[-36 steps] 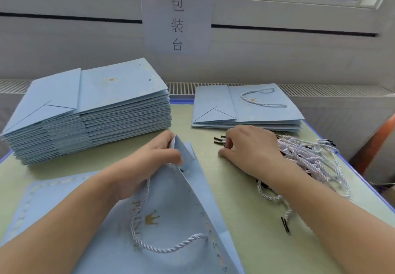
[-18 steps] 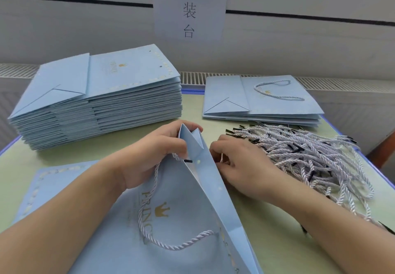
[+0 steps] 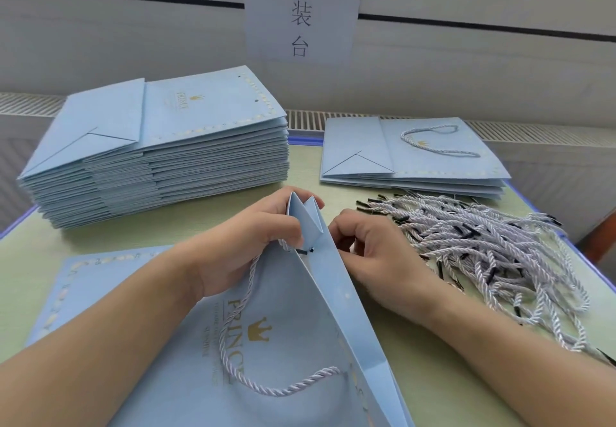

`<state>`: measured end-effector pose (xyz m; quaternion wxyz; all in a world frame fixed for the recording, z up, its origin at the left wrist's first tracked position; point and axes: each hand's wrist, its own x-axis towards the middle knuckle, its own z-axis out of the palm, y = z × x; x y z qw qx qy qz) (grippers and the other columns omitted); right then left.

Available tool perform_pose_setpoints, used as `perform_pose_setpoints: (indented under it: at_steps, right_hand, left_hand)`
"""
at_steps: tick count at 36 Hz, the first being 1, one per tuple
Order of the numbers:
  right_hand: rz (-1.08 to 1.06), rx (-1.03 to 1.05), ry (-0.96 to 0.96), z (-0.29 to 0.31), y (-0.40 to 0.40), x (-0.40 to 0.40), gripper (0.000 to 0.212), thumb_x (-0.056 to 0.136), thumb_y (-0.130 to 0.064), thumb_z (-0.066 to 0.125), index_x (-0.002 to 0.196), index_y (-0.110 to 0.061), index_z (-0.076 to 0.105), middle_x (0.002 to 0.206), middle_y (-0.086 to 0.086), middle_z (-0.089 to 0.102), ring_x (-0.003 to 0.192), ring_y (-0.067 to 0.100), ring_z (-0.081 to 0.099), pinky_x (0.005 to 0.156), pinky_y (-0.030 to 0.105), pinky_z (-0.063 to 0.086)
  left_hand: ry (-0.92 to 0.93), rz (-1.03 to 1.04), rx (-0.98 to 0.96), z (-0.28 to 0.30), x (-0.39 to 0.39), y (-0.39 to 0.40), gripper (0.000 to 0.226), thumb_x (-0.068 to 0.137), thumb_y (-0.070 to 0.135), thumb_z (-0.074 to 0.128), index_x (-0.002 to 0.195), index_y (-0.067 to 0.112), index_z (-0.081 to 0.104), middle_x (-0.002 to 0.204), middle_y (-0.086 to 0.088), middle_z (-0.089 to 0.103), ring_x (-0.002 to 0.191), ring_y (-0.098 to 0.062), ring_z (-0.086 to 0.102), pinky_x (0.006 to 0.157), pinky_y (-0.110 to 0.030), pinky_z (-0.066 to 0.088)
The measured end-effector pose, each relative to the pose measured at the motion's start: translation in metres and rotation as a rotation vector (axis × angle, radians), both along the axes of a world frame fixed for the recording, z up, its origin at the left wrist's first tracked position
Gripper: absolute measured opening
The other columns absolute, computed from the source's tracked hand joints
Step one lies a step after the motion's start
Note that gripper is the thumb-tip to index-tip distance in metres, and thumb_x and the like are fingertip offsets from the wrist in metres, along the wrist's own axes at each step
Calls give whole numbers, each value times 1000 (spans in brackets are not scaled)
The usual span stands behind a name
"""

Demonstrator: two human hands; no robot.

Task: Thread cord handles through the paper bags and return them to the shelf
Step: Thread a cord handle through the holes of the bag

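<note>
Head view: the left hand (image 3: 246, 246) pinches the raised gusset corner of the open paper bag (image 3: 300, 370), holding the top edge up so the punched hole near the dark cord tip (image 3: 304, 252) faces the person. One twisted cord handle (image 3: 240, 336) already hangs in a loop across that bag's printed face. The right hand (image 3: 373, 253) rests curled behind the bag's right wall; whether its grip holds a cord I cannot tell. Loose cords (image 3: 493, 250) lie heaped just beside that hand, within easy reach on the desk (image 3: 443, 376). The tall unthreaded stack (image 3: 160, 150) sits far left; the finished bags (image 3: 413, 156) sit far right.
</note>
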<state>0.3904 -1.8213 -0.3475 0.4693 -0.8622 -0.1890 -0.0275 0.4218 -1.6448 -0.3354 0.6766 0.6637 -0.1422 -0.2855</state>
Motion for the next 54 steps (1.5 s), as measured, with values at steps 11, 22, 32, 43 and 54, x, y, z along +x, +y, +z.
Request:
perform_pose_setpoints:
  at_steps: [11,22,32,43,54]
  right_hand:
    - [-50,-220,-112,-5,1,-1,14,75,-31,52,63,-36,47,56,-17,48,58,8,41,55,32,38]
    - [107,174,134,2,-1,-6,24,86,6,63,78,-16,58,65,-7,61,56,1,49,53,12,39]
    - [90,411,317,6,-4,-15,13,79,-14,57,87,-12,47,73,10,59,62,17,50,56,23,45]
    - [-64,-64,91,3,7,-9,22,82,-10,61,89,-25,75,57,-6,48,53,6,38,52,17,32]
    - [-141,-363,-3,6,17,-8,17,88,-21,61,78,-33,54,81,-12,46,79,11,43,67,27,28]
  left_hand:
    - [-3,33,45,-4,0,-4,57,48,18,57,105,22,57,98,-8,58,83,-24,57,79,-42,44]
    - [3,33,12,1,1,2,64,52,4,45,114,13,60,95,-11,63,86,-26,57,74,-35,46]
    - [-12,48,42,0,2,3,61,53,5,46,112,10,59,95,-12,60,85,-27,53,75,-36,43]
    - [-78,148,107,-2,4,1,53,55,14,47,104,29,58,100,-12,56,75,-23,54,62,-30,47]
    - [-126,134,129,-3,1,-2,52,54,14,46,102,26,58,100,-7,56,79,-18,51,65,-28,45]
